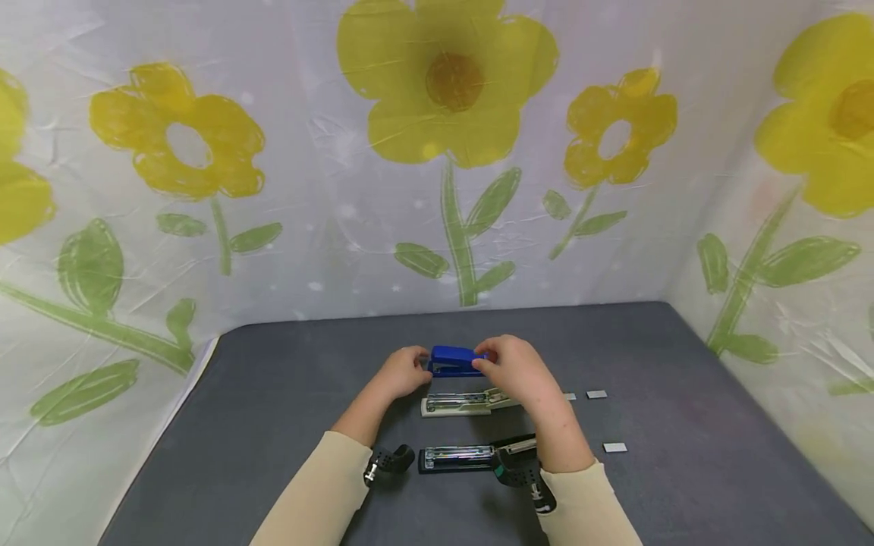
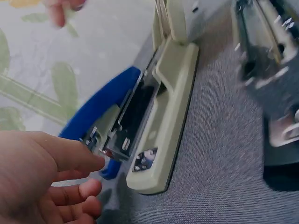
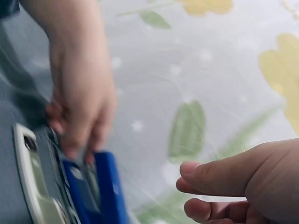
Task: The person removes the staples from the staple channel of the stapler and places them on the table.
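Note:
A blue stapler (image 1: 452, 362) lies at the back of the group, its top arm lifted a little from its base. My left hand (image 1: 404, 371) is at its left end; in the left wrist view the thumb (image 2: 81, 156) is close to the stapler's front tip, with no part of it visibly pinched. My right hand (image 1: 515, 368) is at the other end, and in the right wrist view its loosely bent fingers (image 3: 217, 210) hold nothing. Nearer lie a cream stapler (image 1: 456, 404) and a black stapler (image 1: 456, 458), both unfolded with their metal magazines showing.
Small white pieces (image 1: 614, 447) lie on the dark grey tabletop (image 1: 287, 447), right of the staplers. A flower-printed sheet (image 1: 321, 212) hangs behind the table and along its sides. My right forearm covers part of the cream and black staplers.

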`<state>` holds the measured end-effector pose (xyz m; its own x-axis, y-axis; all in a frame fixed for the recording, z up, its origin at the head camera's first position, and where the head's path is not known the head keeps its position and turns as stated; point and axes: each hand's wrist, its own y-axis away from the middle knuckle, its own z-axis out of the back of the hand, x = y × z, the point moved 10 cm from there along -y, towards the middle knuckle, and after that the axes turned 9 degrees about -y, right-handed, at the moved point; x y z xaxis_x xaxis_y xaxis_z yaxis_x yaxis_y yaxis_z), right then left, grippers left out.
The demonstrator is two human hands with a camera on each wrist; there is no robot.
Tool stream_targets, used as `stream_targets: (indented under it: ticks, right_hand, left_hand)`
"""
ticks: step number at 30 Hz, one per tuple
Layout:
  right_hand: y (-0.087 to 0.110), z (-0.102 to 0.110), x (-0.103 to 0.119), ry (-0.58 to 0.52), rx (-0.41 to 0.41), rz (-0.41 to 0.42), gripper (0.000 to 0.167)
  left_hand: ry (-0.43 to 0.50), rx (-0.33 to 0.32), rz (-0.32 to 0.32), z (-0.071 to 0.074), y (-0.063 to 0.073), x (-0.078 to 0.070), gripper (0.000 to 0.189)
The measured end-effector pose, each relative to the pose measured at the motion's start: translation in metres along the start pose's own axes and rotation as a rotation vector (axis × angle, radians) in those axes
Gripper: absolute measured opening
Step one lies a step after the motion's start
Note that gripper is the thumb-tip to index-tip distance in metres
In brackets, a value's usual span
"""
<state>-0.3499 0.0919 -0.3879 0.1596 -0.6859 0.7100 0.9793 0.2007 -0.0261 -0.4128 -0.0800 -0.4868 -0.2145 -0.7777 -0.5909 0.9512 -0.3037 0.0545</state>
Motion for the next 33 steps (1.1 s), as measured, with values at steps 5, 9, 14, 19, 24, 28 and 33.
stream_targets:
  ticks: [5, 9, 14, 19, 24, 28, 33]
  right_hand:
    - [-0.029, -0.032, 0.01, 0.057, 0.057, -0.012, 0.03]
    - [-0.049, -0.053, 0.01, 0.163, 0.104, -0.065, 0.04]
    - [-0.07, -0.071, 0.01, 0.367, 0.133, -0.102, 0.029]
    - [-0.08, -0.08, 0.003, 0.478, 0.118, -0.106, 0.016]
    - [-0.081, -0.077, 0.003, 0.475, 0.115, -0.076, 0.019]
    - [-0.083, -0.066, 0.005, 0.451, 0.107, -0.056, 0.029]
    - [-0.084, -0.051, 0.006, 0.419, 0.099, -0.062, 0.037]
  left_hand:
    - [-0.026, 0.028, 0.017, -0.006, -0.009, 0.004, 0.048]
    - [-0.007, 0.06, 0.033, -0.013, -0.013, 0.008, 0.051]
    - [0.019, 0.058, 0.04, -0.017, -0.015, 0.01, 0.049]
    - [0.039, 0.036, 0.038, -0.019, -0.014, 0.01, 0.045]
    - [0.033, 0.019, 0.039, -0.02, -0.013, 0.012, 0.043]
    - [0.038, 0.015, 0.035, -0.02, -0.014, 0.012, 0.041]
    - [0.027, 0.012, 0.03, -0.021, -0.015, 0.014, 0.038]
